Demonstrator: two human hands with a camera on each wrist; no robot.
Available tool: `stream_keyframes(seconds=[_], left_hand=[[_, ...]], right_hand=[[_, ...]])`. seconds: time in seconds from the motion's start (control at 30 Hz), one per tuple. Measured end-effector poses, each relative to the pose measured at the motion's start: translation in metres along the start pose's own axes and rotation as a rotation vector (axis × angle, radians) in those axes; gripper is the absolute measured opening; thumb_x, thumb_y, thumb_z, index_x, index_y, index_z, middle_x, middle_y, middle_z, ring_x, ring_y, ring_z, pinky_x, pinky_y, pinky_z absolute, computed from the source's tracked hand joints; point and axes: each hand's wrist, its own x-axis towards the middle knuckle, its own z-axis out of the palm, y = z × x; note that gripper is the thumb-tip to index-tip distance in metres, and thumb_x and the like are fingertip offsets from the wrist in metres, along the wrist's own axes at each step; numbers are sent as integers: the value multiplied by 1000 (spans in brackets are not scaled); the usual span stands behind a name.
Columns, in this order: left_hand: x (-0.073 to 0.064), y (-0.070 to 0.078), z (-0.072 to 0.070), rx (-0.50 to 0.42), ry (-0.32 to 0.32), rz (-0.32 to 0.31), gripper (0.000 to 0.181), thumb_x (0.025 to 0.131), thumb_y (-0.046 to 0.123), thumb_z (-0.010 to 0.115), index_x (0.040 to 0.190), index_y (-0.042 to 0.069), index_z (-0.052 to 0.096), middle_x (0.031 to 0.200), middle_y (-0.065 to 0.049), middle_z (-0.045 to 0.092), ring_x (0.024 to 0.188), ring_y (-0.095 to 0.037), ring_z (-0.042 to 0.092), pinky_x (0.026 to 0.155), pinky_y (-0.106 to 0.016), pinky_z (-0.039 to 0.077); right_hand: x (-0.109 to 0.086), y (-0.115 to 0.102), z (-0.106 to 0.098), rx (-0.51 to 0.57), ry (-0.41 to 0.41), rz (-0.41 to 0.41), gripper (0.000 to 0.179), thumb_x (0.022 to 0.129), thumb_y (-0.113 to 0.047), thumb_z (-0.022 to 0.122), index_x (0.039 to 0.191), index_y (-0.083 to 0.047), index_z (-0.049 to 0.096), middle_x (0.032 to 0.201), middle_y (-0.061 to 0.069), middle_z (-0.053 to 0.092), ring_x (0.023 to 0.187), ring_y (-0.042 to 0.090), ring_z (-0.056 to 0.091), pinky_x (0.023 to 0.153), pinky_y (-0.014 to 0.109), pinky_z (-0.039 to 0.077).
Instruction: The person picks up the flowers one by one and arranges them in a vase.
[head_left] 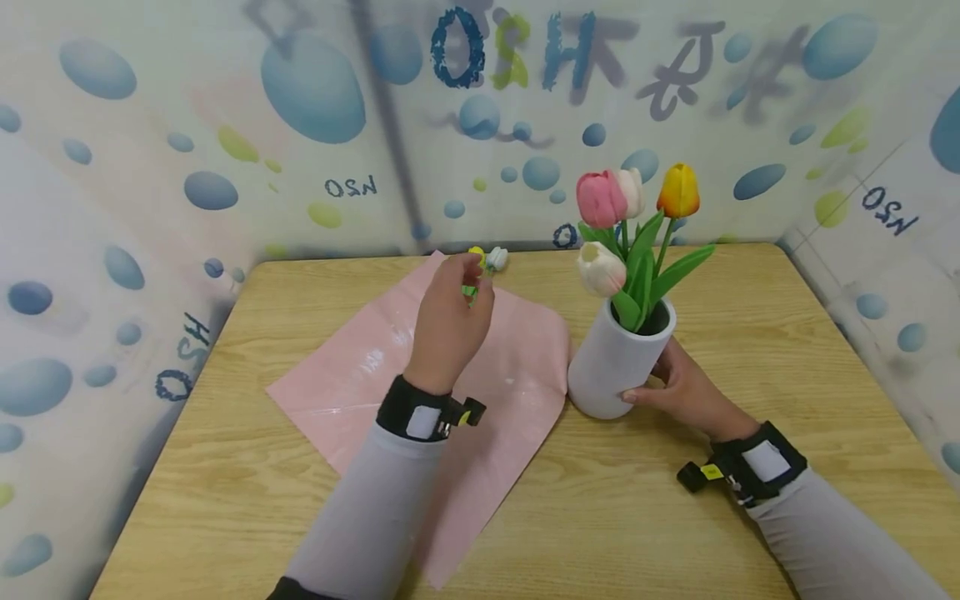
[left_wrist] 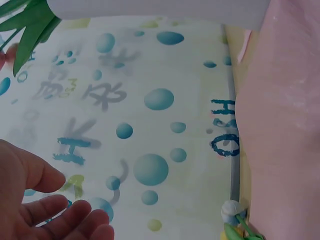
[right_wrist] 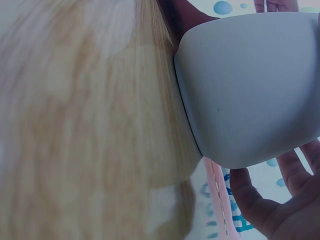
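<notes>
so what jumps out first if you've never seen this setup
The tulips, pink, cream and orange, stand in a white vase right of centre on the wooden table, the right hand holding the vase's side. Left of it lies a pink sheet, with the left hand raised over it near two small flowers at the far edge.

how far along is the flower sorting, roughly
Two flowers already lie on the pink sheet's far corner. The left hand hovers open over them, while the right hand holds the white vase. Four tulips are still in it.
</notes>
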Motion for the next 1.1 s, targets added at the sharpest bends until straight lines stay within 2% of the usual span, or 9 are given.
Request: stream_keyframes(seconds=[0.27,0.57,0.8,1.0,1.1], left_hand=[[9,-21,-15,-12,2,-168,39,105,25,56,141,8,56,126,-9,65,114,-25,64,90,-42,57],[15,-45,-24,31,-41,-264,45,105,29,56,145,7,54,131,-12,62,116,-27,61,97,-45,54],[18,-60,-24,105,-156,-354,53,104,33,58,149,6,49,136,-17,60,116,-32,62,97,-49,54],[18,-79,-14,179,-265,-392,57,104,37,58,150,5,46,136,-17,61,115,-33,64,99,-50,53],[16,-86,-9,184,-310,-434,60,104,40,58,152,8,44,137,-15,61,116,-32,62,100,-50,52]], right_hand=[[-1,1,1,-5,0,0,95,87,1,80,161,-22,26,153,-1,46,134,1,49,105,13,43],[0,-1,0,-12,-2,0,95,86,0,81,161,-22,26,153,1,46,134,1,49,105,13,43],[1,0,1,-2,2,-6,96,86,1,81,161,-21,26,152,-2,47,134,0,50,104,14,44],[1,0,1,4,-5,-3,95,86,1,81,161,-22,27,152,-2,47,134,1,49,105,14,43],[1,0,1,1,-7,-1,95,86,1,81,161,-22,27,152,-1,47,134,1,50,105,14,43]])
